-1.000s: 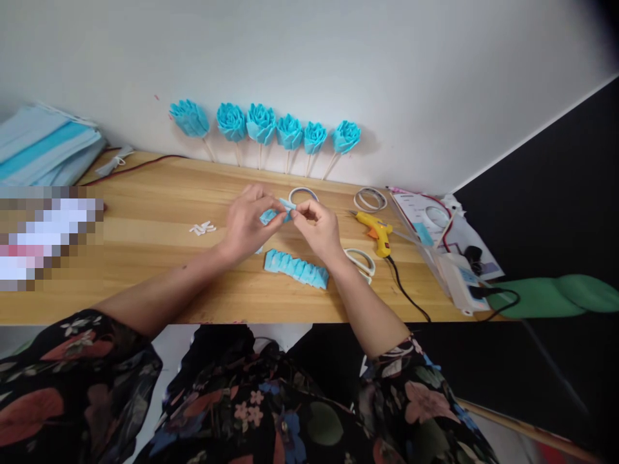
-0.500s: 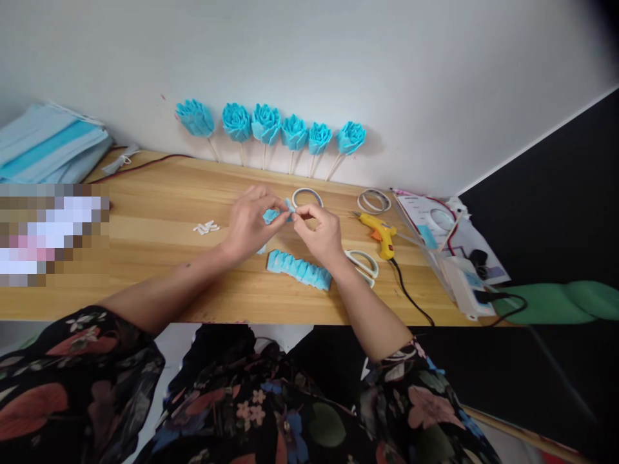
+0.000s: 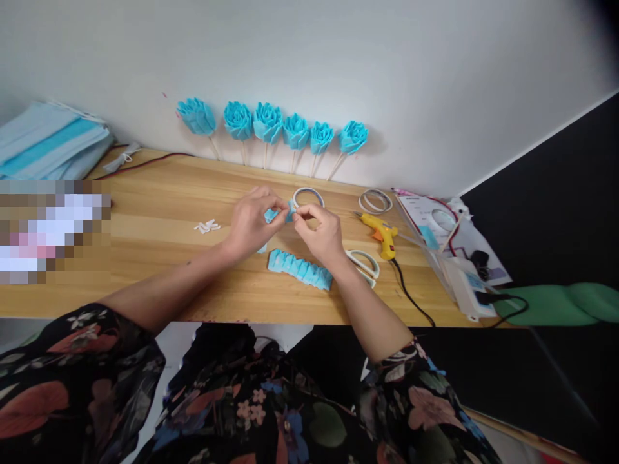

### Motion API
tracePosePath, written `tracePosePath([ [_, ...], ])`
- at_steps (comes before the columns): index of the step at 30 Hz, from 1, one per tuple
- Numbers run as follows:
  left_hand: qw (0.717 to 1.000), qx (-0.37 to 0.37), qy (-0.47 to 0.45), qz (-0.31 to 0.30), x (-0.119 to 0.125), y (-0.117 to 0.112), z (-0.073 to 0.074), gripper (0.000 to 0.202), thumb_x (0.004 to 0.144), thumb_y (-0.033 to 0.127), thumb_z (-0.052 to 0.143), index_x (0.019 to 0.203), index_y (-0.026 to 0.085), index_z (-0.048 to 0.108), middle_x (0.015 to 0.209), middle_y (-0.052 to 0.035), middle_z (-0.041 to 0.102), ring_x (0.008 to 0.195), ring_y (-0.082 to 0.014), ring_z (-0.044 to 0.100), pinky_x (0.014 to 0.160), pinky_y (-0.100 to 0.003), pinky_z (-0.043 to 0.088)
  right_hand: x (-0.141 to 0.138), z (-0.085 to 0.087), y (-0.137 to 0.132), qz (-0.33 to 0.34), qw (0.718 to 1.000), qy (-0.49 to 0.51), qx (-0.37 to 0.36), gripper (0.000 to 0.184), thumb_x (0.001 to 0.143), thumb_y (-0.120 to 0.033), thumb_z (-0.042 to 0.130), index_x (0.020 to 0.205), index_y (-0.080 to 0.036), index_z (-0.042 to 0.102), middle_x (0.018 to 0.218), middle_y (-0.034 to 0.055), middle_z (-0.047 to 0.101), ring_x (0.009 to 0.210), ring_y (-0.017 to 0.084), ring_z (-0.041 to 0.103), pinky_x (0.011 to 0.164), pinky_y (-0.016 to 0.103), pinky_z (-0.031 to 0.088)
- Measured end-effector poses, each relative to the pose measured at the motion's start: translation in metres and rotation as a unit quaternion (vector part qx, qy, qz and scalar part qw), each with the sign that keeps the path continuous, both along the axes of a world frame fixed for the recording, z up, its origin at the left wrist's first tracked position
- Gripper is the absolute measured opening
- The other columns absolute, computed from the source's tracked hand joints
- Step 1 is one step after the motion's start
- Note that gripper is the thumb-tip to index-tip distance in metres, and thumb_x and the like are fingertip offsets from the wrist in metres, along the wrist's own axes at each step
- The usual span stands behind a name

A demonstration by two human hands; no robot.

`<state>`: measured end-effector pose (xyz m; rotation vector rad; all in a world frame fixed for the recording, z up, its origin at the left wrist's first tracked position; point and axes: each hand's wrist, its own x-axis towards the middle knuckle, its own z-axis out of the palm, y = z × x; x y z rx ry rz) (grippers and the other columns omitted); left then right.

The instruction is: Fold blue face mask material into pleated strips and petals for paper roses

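My left hand (image 3: 251, 225) and my right hand (image 3: 320, 233) meet over the middle of the wooden table (image 3: 155, 270). Both pinch a small folded blue strip (image 3: 278, 214) between thumb and fingers, held just above the tabletop. A pleated blue strip (image 3: 300, 269) lies flat on the table right below my hands. Behind my fingers a white tape ring (image 3: 308, 194) rests on the wood.
Several blue paper roses on sticks (image 3: 268, 125) lean on the wall. A yellow glue gun (image 3: 381, 232), white scissors (image 3: 363, 263) and a second ring (image 3: 374, 200) lie to the right, beside a power strip (image 3: 464, 293). A stack of blue masks (image 3: 46, 142) sits far left; white scraps (image 3: 207, 226) nearby.
My hands stay together on the small blue strip, the fingers working it slightly. The view has shifted a little; nothing else on the table moved.
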<state>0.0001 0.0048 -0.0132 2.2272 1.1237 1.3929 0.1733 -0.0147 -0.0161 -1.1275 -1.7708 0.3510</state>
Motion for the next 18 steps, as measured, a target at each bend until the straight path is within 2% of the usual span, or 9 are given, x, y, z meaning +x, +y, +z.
tracePosePath([
  [4,0.999,-0.032,-0.034,0.010,0.000,0.004,0.000,0.009,0.083,0.020,0.061,0.076,0.019,0.067,0.073,-0.0019,0.062,0.073,-0.0157,0.057,0.069,-0.030,0.043,0.003,0.000,0.003,-0.004,0.998,0.040,-0.053,0.015,0.085,-0.032,0.058,0.074,-0.022,0.061,0.073,-0.0006,0.068,0.069,0.014,0.061,0.072,0.029,0.049],
  [10,0.983,-0.135,-0.120,0.024,-0.005,0.017,-0.001,0.009,0.080,0.021,0.062,0.072,0.018,0.065,0.071,-0.0006,0.059,0.064,-0.0123,0.051,0.062,-0.027,0.040,0.008,-0.002,0.010,-0.010,0.988,0.101,-0.115,0.018,0.082,-0.037,0.059,0.074,-0.021,0.060,0.069,-0.0021,0.061,0.063,0.012,0.054,0.065,0.027,0.045],
  [14,0.961,-0.183,-0.195,0.065,-0.021,0.027,0.018,0.010,0.081,0.024,0.063,0.073,0.019,0.064,0.069,-0.0004,0.059,0.064,-0.0131,0.051,0.060,-0.027,0.042,0.012,-0.006,0.016,-0.011,0.984,0.119,-0.135,0.019,0.082,-0.038,0.058,0.074,-0.021,0.060,0.068,-0.0029,0.058,0.064,0.012,0.051,0.067,0.027,0.043],
  [18,0.967,-0.159,-0.175,0.091,-0.051,0.028,0.043,0.011,0.078,0.027,0.070,0.073,0.020,0.063,0.071,-0.0006,0.062,0.070,-0.0157,0.056,0.063,-0.027,0.046,0.016,-0.011,0.021,0.000,0.981,0.136,-0.139,0.021,0.082,-0.040,0.060,0.077,-0.020,0.063,0.068,-0.0029,0.057,0.064,0.012,0.052,0.069,0.028,0.044],
])
